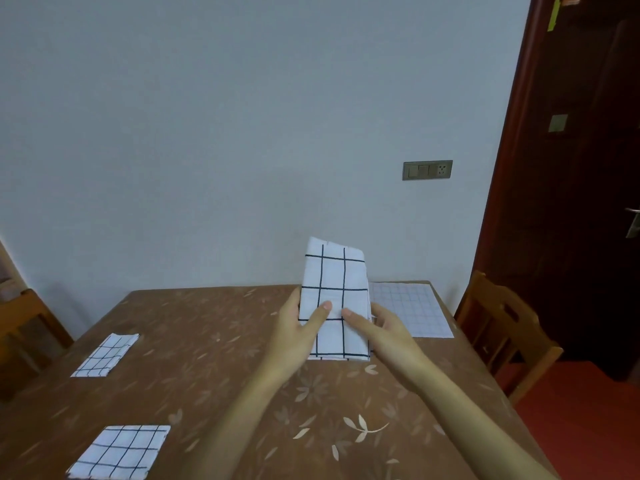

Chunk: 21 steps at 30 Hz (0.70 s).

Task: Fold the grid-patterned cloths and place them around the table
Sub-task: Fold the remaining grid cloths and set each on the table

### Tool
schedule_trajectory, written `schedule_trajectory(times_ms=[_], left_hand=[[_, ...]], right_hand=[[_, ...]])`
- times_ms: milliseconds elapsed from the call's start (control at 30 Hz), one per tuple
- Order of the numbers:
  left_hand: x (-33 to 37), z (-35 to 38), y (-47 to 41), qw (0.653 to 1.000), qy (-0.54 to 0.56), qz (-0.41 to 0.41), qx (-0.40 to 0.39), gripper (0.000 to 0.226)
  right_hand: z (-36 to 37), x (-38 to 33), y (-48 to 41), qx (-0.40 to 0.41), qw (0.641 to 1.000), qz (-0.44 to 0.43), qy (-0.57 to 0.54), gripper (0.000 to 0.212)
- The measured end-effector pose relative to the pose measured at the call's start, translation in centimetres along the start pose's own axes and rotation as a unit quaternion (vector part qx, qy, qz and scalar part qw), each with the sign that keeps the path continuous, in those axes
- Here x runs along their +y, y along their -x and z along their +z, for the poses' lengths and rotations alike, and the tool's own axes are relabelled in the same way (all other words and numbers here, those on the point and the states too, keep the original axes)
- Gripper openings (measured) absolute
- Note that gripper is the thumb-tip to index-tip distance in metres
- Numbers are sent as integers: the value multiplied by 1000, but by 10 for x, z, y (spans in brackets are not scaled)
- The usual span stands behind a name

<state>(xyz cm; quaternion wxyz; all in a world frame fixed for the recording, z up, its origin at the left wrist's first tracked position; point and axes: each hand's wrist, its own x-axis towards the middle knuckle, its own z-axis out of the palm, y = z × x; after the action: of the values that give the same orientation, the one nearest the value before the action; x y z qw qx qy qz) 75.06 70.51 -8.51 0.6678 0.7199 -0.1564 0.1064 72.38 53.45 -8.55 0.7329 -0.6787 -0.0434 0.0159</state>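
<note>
Both thumbs pinching, I hold the folded grid cloth point(334, 299) between left hand point(298, 336) and right hand point(384, 329), carrying it toward the table point(214, 344)'s one-o'clock side, bound for an unfilled place.

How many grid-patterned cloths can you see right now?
4. One folded cloth held upright by both hands, one far-left cloth, one near-left cloth, one fine-grid cloth lying flat at the far right corner. None seem hidden.

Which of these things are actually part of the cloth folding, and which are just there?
Part of the job:
held cloth, in left hand and right hand
far-left cloth
near-left cloth
fine-grid cloth
table

Just there:
right chair
left chair
wall socket
door
</note>
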Motion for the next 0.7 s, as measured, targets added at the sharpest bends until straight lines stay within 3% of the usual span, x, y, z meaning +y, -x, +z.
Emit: schedule_trajectory(times_ms=[200,433,533,633,700], left_hand=[[-20,8,4,996,-54,17,65,21],[-39,17,8,990,-79,14,113,16],[-55,15,8,991,-75,-24,105,8],[-75,7,7,991,-59,-94,74,22],[-88,1,6,987,-25,-142,65,11]], right_hand=[[8,14,-4,36,996,-51,66,21],[12,36,-14,59,988,-72,124,27],[7,50,-20,57,981,-69,170,34],[-3,63,-24,46,972,-65,222,25],[-9,72,-25,23,969,-50,239,20]])
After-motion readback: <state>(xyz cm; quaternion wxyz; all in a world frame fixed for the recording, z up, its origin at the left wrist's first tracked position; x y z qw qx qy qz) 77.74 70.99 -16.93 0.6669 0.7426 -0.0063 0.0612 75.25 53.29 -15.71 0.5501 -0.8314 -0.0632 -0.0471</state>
